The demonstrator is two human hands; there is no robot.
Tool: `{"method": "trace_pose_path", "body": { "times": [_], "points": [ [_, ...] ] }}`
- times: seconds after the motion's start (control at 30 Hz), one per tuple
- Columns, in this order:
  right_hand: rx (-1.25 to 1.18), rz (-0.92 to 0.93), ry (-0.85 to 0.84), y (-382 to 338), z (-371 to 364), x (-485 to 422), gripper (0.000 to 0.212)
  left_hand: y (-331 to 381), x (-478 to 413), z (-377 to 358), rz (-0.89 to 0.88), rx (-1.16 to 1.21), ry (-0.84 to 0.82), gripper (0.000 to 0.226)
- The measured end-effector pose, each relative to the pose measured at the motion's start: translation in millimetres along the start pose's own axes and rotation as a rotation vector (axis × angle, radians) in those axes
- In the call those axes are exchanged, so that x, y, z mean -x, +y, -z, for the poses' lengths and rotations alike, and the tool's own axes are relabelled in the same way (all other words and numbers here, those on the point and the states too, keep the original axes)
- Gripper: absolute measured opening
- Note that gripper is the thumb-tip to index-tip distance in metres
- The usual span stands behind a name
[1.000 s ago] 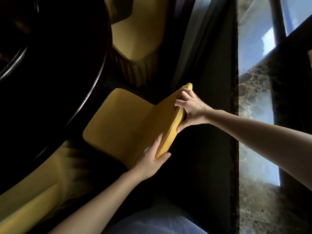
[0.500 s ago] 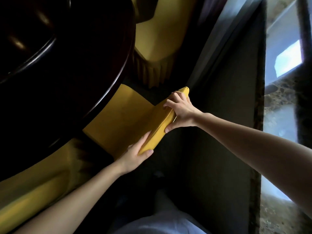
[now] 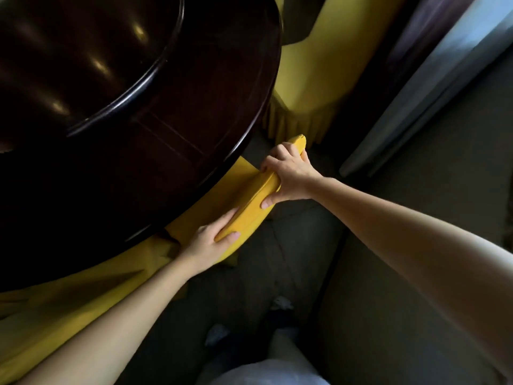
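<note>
A yellow-covered chair (image 3: 251, 208) stands at the rim of a big round dark wooden table (image 3: 194, 101), with its seat almost wholly hidden beneath the tabletop. My right hand (image 3: 288, 176) grips the top edge of the chair's back near its far end, fingers over the front and thumb behind. My left hand (image 3: 212, 241) holds the near end of the same top edge, fingers along the front and thumb curled over the rear.
A second yellow-covered chair (image 3: 313, 70) stands beyond, next to the table. More yellow fabric (image 3: 69, 298) hangs below the table at lower left. A pale curtain (image 3: 433, 70) falls at the right. Dark carpet (image 3: 402, 273) lies underfoot, with my legs (image 3: 266, 362) at the bottom.
The chair has slid toward the table and its seat, open to view a second ago, now sits under the tabletop. Both hands kept their hold on the chair back.
</note>
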State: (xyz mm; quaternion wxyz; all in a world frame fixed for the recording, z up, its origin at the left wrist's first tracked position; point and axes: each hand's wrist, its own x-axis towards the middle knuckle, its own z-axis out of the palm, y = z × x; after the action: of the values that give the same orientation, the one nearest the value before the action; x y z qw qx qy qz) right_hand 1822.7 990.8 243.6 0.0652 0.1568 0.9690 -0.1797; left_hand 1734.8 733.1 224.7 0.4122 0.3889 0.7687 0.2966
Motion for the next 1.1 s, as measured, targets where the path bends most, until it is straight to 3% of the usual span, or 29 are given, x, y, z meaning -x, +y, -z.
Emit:
{"method": "trace_pose_path", "body": {
  "times": [0.4, 0.57, 0.73, 0.93, 1.1],
  "points": [
    [0.033, 0.013, -0.009, 3.0, -2.5, -0.6, 0.101, 1.1, 3.5, -0.4, 0.027, -0.051, 0.029, 0.058],
    [0.065, 0.037, 0.028, 5.0, -2.3, -0.6, 0.114, 1.0, -0.3, -1.5, 0.026, -0.220, 0.123, 0.074],
    [0.003, 0.046, 0.023, 5.5, -0.1, 1.4, 0.125, 3.0, -7.4, -0.9, 0.051, -0.352, 0.091, 0.082],
    [-0.016, 0.108, 0.061, 14.5, -1.2, 4.1, 0.115, 18.4, -38.6, 7.2, 0.083, -0.498, 0.090, 0.100],
    [0.001, 0.173, 0.055, 42.1, 10.4, 5.7, 0.091, 50.9, -103.6, 23.6, -0.032, -0.668, 0.138, 0.092]
  ]
}}
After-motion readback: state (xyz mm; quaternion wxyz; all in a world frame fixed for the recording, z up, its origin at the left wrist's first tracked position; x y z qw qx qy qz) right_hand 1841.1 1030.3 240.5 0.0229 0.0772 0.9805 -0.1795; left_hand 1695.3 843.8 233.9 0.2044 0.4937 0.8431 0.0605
